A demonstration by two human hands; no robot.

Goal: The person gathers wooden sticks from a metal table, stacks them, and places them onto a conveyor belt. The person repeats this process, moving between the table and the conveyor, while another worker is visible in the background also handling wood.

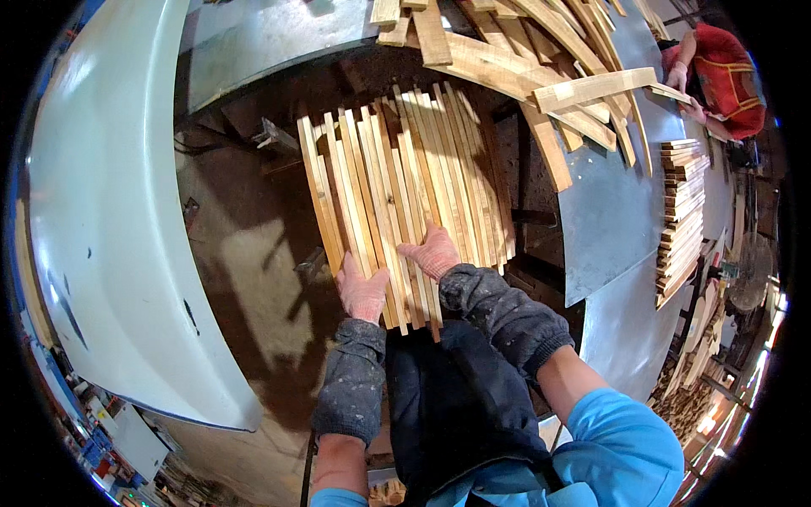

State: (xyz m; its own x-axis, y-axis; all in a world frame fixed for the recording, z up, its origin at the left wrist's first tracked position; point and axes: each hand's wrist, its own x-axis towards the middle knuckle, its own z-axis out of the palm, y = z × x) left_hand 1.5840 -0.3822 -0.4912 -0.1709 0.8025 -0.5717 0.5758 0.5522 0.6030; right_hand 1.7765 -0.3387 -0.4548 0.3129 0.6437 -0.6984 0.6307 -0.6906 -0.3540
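Observation:
A broad layer of long, narrow wooden strips (393, 198) lies side by side in front of me, their ends uneven. My left hand (361, 293), in a pinkish work glove, grips strips at the near left part of the layer, its thumb pointing right. Slightly farther away and to the right, my right hand (432, 252), gloved alike, is closed over strips with its thumb pointing left. A few strips between the hands stick out toward my body. The undersides of the strips and some of my fingertips are hidden.
A pile of loose boards (524, 68) lies at the far right on a metal table (604, 228). A neat stack of strips (681, 220) stands farther right. A person in red (731, 80) handles a board there. A large pale machine cover (110, 211) fills the left.

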